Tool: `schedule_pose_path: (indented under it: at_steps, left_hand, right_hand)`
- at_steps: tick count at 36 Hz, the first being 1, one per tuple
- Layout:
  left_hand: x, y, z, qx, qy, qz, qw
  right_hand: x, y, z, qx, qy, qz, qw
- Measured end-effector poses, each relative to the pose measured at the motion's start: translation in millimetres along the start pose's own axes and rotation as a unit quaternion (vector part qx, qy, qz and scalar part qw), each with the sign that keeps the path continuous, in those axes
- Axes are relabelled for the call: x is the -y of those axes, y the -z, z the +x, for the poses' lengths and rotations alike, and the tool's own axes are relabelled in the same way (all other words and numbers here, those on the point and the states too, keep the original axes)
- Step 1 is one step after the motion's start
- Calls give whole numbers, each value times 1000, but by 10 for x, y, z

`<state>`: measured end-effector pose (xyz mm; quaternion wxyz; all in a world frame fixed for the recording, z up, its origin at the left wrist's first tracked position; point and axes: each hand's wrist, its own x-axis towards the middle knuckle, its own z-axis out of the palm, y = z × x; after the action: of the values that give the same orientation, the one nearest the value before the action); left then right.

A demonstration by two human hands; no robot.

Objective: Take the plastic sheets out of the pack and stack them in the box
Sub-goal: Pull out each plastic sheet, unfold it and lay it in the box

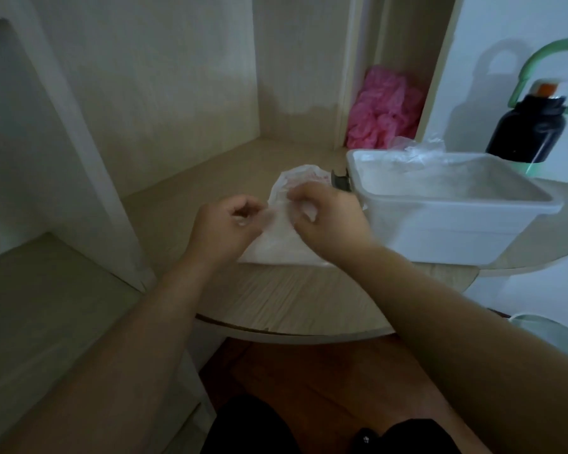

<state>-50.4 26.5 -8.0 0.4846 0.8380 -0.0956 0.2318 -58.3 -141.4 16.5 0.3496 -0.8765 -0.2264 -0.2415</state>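
The pack (284,235) is pinched on the shelf (276,303) by both curled hands, left hand (225,221) at its edge, right hand (325,214) at its mouth, the box (440,234) found just rightward, nearer the right hand.

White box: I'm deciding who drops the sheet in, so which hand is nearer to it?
Right. The right hand is just left of the white box, gripping the pack; the left hand grips it farther left.
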Motion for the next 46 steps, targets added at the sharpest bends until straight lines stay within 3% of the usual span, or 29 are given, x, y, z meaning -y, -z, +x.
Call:
schedule_pose_path:
  at_steps: [4, 9, 12, 20, 24, 28, 32, 36, 38, 40, 41, 43, 44, 46]
  left_hand:
    - [-190, 99, 177, 4, -6, -26, 1000]
    - [-502, 197, 421, -66, -13, -100, 993]
    - [-687, 219, 578, -99, -39, -113, 988]
    - [-844, -96, 1039, -61, -8, 69, 996]
    - [-933, -367, 1137, -55, 34, 73, 995]
    - [-1002, -677, 1138, -47, 47, 72, 995]
    - [-1059, -942, 1146, -33, 31, 95, 994]
    - [-1081, -1061, 1201, -55, 4, 227, 972]
    - [-1147, -1063, 1176, -76, -35, 294, 952]
    - [-1230, -1108, 1123, -52, -112, 264, 956]
    - [-1264, -1150, 1093, -13, -153, 232, 961]
    - [-1307, -1242, 1031, 118, -185, 184, 958]
    - [-1304, -1299, 1013, 195, -169, 179, 950]
    - [-1267, -1407, 1016, 303, -126, 214, 920]
  right_hand:
    - [166, 269, 262, 26, 13, -11, 1000]
    - [248, 670, 529, -7, -130, 101, 986]
    - [154, 888, 580, 37, -199, 154, 967]
    - [-296, 1272, 614, 26, -314, 139, 939]
    - [-494, 1384, 628, -45, -371, 264, 889]
    - [-618, 1395, 626, -8, -402, 411, 818]
    - [-833, 1377, 665, -76, -390, 269, 878]
    - [-1099, 1470, 616, -113, -414, 282, 858]
    - [-1212, 1529, 553, -103, -430, 162, 882]
    - [-1170, 1597, 504, -36, -439, -66, 895]
    - [-1181, 1630, 408, 15, -399, -178, 899]
    - [-1229, 1661, 369, 82, -367, -246, 894]
    - [-1241, 1673, 364, 77, -389, -259, 881]
    - [-1305, 1663, 381, 2, -402, -148, 903]
